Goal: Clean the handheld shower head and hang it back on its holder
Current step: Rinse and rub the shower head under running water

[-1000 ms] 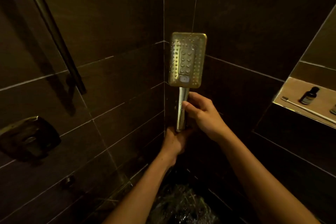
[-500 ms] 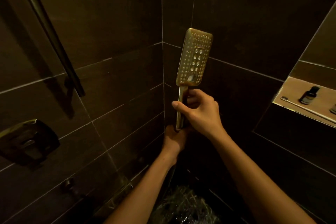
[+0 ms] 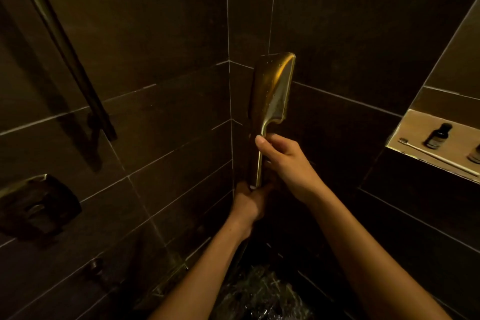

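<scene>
Label on the little dark bottle (image 3: 439,135) is too blurry to read. Gold shower head (image 3: 272,88) is upright in the corner, back facing me. My right hand (image 3: 283,161) wraps mid-handle, and my left hand (image 3: 249,202) grips its bottom end.

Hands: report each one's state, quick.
Left hand: closed around the bottom end of the shower head handle.
Right hand: closed around the handle, just below the head.

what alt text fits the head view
A gold rectangular metal shower head is held upright in a dark-tiled shower corner, wet back facing the camera; the right hand grips the handle's top, the left hand its base.
</scene>
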### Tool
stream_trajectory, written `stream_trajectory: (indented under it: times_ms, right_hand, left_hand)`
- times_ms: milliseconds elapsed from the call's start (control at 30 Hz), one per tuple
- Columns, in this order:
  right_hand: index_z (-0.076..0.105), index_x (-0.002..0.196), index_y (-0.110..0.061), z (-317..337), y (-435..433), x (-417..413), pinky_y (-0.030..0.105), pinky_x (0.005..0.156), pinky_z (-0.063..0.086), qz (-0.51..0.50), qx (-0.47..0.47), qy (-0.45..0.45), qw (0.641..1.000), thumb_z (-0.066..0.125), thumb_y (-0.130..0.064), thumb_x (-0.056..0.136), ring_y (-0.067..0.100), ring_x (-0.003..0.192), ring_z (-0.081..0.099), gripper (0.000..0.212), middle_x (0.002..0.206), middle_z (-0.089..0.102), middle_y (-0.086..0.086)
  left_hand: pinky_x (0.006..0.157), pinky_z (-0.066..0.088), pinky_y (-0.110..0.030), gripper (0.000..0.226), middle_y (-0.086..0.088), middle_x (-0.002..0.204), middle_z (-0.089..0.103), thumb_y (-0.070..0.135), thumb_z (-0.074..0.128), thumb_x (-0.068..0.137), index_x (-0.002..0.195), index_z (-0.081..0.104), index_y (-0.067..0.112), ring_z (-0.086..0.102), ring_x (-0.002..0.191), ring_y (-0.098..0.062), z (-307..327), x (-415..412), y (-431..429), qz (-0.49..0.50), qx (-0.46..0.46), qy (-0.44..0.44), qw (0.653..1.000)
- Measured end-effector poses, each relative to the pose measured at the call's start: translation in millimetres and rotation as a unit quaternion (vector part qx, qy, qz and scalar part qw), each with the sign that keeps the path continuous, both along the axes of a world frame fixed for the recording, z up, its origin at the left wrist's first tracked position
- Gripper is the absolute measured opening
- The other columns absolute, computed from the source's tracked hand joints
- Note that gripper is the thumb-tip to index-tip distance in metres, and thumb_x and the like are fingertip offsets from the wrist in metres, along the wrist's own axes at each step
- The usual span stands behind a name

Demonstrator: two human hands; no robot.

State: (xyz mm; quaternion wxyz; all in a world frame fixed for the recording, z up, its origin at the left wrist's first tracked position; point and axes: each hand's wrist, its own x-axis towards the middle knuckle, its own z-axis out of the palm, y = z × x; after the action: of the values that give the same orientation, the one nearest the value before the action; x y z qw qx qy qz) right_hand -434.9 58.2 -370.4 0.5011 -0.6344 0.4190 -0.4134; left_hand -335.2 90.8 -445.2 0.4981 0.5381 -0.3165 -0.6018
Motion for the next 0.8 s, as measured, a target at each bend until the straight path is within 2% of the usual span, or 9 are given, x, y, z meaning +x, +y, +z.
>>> stream_trajectory:
  times_ms: [67, 133, 233, 333, 400, 467, 633, 700, 800]
  right_hand:
    - [0.068, 0.112, -0.002, 1.2, 0.6, -0.6, 0.067, 0.103, 0.046, 0.005, 0.019, -0.036, 0.999, 0.061, -0.043, 0.098, 0.048, 0.113, 0.063, 0.044, 0.113, 0.066, 0.029]
    - [0.068, 0.113, -0.001, 0.3, -0.3, -2.1, 0.061, 0.101, 0.049, 0.006, 0.041, -0.063, 0.997, 0.058, -0.034, 0.102, 0.035, 0.106, 0.068, 0.036, 0.11, 0.069, 0.021]
    - [0.067, 0.11, -0.006, -2.9, -3.9, -3.8, 0.045, 0.091, 0.057, 0.028, 0.064, -0.098, 0.993, 0.049, -0.027, 0.106, 0.024, 0.098, 0.069, 0.027, 0.102, 0.072, 0.009]
    - [0.065, 0.109, -0.009, -0.7, -4.1, -0.3, 0.039, 0.085, 0.057, 0.026, 0.06, -0.092, 0.994, 0.046, -0.027, 0.107, 0.022, 0.096, 0.072, 0.026, 0.098, 0.075, 0.008]
    - [0.07, 0.111, -0.017, 0.1, -3.9, 4.4, 0.049, 0.093, 0.059, -0.002, 0.016, -0.035, 0.999, 0.05, -0.039, 0.104, 0.024, 0.102, 0.072, 0.03, 0.104, 0.074, 0.008]
    - [0.072, 0.108, -0.034, -0.1, -2.8, 7.7, 0.047, 0.09, 0.061, -0.045, -0.057, 0.054, 0.996, 0.059, -0.054, 0.095, 0.011, 0.099, 0.072, 0.027, 0.102, 0.075, -0.004]
    - [0.062, 0.128, -0.023, 5.7, 8.4, 13.3, 0.005, 0.066, 0.053, -0.129, -0.162, 0.154, 0.966, 0.078, -0.049, 0.083, -0.009, 0.083, 0.062, 0.054, 0.092, 0.059, -0.023]
    - [0.059, 0.132, -0.022, 6.7, 9.5, 13.5, 0.011, 0.071, 0.058, -0.118, -0.139, 0.146, 0.972, 0.078, -0.043, 0.085, -0.006, 0.088, 0.063, 0.055, 0.098, 0.06, -0.021]
    - [0.056, 0.14, -0.023, 7.1, 6.6, 8.2, 0.042, 0.092, 0.061, -0.024, -0.026, 0.074, 0.997, 0.07, -0.028, 0.095, 0.01, 0.107, 0.071, 0.047, 0.118, 0.071, -0.005]
  left_hand:
    - [0.039, 0.046, -0.018, 0.021, 0.0, 0.059, 0.063, 0.016, 0.067, 0.093, 0.087, 0.047, 0.02, 0.058, 0.041, -0.009, 3.0, 1.0, 0.5, 0.008, -0.02, -0.005, 1.0]
    - [0.044, 0.055, -0.025, 0.013, -0.007, 0.056, 0.068, 0.015, 0.068, 0.092, 0.093, 0.056, 0.019, 0.059, 0.045, -0.027, 7.0, 0.5, 0.9, 0.015, -0.035, -0.018, 0.999]
    - [0.035, 0.035, -0.018, 0.027, 0.009, 0.044, 0.056, 0.021, 0.071, 0.089, 0.113, 0.065, 0.01, 0.046, 0.035, -0.006, -0.4, 3.6, -1.8, -0.01, -0.024, -0.025, 0.999]
    - [0.045, 0.041, -0.022, 0.044, 0.003, 0.069, 0.063, 0.029, 0.073, 0.087, 0.123, 0.059, 0.01, 0.056, 0.053, -0.012, -2.8, 1.7, 0.0, 0.001, -0.01, -0.028, 1.0]
    - [0.068, 0.056, -0.034, 0.036, -0.006, 0.094, 0.072, 0.028, 0.075, 0.086, 0.117, 0.063, 0.014, 0.07, 0.083, -0.026, 1.7, 1.5, 0.9, 0.023, -0.007, -0.039, 0.999]
    - [0.086, 0.055, -0.045, 0.013, -0.009, 0.096, 0.074, 0.02, 0.075, 0.086, 0.097, 0.068, 0.018, 0.071, 0.096, -0.032, 1.4, 4.2, -2.1, 0.051, -0.018, -0.055, 0.997]
    - [0.082, 0.053, -0.046, 0.018, -0.007, 0.084, 0.066, 0.021, 0.071, 0.089, 0.081, 0.055, 0.024, 0.065, 0.088, -0.03, 2.3, 10.0, 0.5, 0.043, -0.021, -0.064, 0.997]
    - [0.08, 0.053, -0.043, 0.019, -0.009, 0.093, 0.067, 0.032, 0.075, 0.085, 0.087, 0.057, 0.025, 0.065, 0.091, -0.03, 0.1, 11.1, 0.9, 0.04, -0.004, -0.065, 0.997]
    - [0.057, 0.051, -0.028, 0.039, -0.007, 0.089, 0.067, 0.041, 0.077, 0.081, 0.106, 0.059, 0.017, 0.063, 0.074, -0.02, -3.4, 11.0, 1.3, 0.021, -0.001, -0.056, 0.998]
